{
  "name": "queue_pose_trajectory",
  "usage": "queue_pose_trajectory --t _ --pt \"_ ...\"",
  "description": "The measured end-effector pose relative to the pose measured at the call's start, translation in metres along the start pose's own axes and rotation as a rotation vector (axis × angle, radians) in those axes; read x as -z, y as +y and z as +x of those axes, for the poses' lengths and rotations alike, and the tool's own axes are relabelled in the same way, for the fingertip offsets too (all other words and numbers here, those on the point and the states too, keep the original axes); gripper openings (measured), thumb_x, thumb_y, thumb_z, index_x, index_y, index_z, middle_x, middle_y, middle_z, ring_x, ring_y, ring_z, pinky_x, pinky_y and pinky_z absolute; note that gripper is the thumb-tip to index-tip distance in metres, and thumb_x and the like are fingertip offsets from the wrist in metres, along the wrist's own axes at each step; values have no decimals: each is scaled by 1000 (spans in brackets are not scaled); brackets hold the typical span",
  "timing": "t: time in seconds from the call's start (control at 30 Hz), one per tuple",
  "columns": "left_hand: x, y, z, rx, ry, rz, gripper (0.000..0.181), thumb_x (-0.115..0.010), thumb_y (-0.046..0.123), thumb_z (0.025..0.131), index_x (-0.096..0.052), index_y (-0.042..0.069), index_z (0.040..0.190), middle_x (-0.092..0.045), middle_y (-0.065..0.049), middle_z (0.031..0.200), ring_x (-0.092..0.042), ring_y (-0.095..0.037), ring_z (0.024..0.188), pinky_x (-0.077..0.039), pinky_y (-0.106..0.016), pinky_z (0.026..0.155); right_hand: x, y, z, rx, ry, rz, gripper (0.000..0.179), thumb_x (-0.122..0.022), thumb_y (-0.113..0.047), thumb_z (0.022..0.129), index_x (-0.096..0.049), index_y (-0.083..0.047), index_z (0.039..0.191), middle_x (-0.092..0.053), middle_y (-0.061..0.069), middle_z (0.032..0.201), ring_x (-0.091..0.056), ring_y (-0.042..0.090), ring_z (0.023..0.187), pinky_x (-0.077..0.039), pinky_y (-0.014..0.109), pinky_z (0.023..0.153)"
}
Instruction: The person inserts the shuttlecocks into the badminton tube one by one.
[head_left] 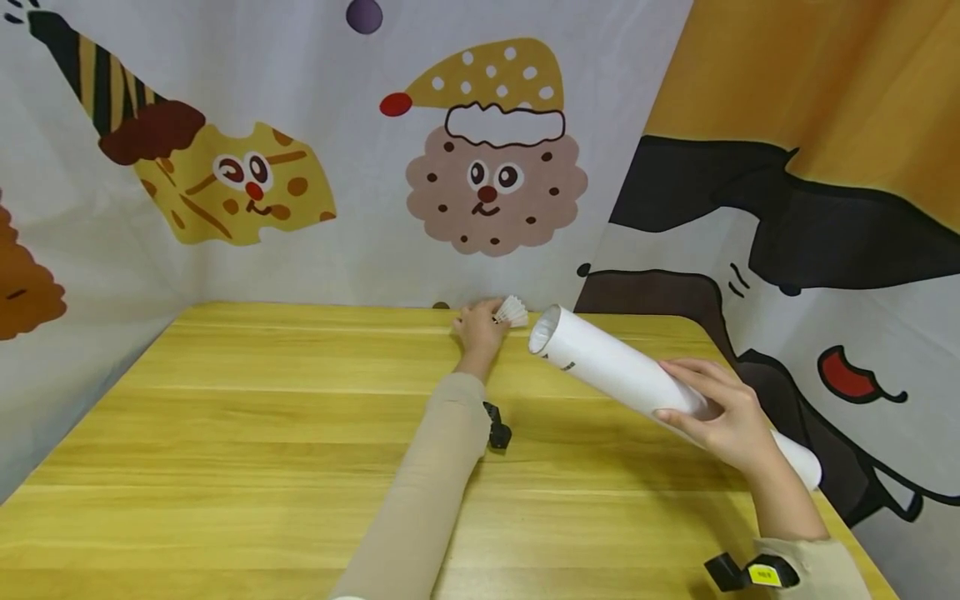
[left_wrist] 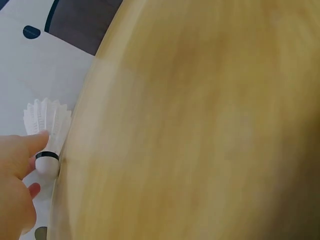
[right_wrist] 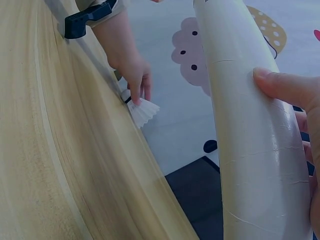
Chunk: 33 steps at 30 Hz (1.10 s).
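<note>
At the table's far edge, my left hand [head_left: 481, 327] pinches a white shuttlecock [head_left: 513, 312] near its cork end. The left wrist view shows the thumb on the feathers of the shuttlecock [left_wrist: 47, 120], just above the black band round its base. My right hand [head_left: 723, 412] grips a long white tube [head_left: 615, 367] around its middle, thumb on one side and fingers on the other. The tube slants over the right side of the table, its open end up toward the shuttlecock. Creases run across the tube [right_wrist: 255, 150] in the right wrist view.
The wooden table [head_left: 262, 450] reaches back to a white curtain [head_left: 337, 275] printed with cartoon figures, which hangs along its far edge and right side. Black wrist cameras sit on both sleeves, one on the left sleeve [head_left: 442, 450].
</note>
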<state>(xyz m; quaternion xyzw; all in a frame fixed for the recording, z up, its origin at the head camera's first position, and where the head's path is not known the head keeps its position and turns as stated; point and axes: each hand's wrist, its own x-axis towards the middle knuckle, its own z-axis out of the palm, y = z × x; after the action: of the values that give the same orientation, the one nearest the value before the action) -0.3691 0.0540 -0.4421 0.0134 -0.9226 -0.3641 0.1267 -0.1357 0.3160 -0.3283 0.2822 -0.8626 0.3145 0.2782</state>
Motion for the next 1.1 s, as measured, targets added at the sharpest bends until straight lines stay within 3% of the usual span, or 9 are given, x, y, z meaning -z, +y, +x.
queue_pose_trajectory --t 0.33,0.8,1.0,1.1 --pt "7 -7 -1 12 -24 25 37 -75 28 85 -68 27 121 -67 5 112 -48 -24 111 -25 -45 92 0 0 -1 -14 -6 -5 65 -82 22 51 -64 10 113 -60 22 110 -49 -2 107 -39 8 82" --pt "43 -38 7 -110 -153 95 36 -73 23 87 -67 25 122 -66 4 111 -47 -27 116 -23 -50 98 -2 1 -1 14 -8 10 66 -82 21 51 -64 10 114 -60 22 110 -49 0 107 -38 9 84" --pt "54 -44 9 -147 -192 64 36 -72 21 88 -67 22 123 -65 2 117 -47 -28 114 -22 -50 96 -3 3 -2 0 -6 3 66 -83 20 52 -65 8 114 -60 20 111 -48 -2 108 -37 8 84" --pt "57 -40 9 -156 -218 29 37 -72 24 87 -66 22 124 -64 1 121 -45 -29 118 -18 -52 102 -2 2 -3 0 -4 4 66 -83 20 52 -65 8 114 -60 21 110 -48 -2 108 -37 8 84"
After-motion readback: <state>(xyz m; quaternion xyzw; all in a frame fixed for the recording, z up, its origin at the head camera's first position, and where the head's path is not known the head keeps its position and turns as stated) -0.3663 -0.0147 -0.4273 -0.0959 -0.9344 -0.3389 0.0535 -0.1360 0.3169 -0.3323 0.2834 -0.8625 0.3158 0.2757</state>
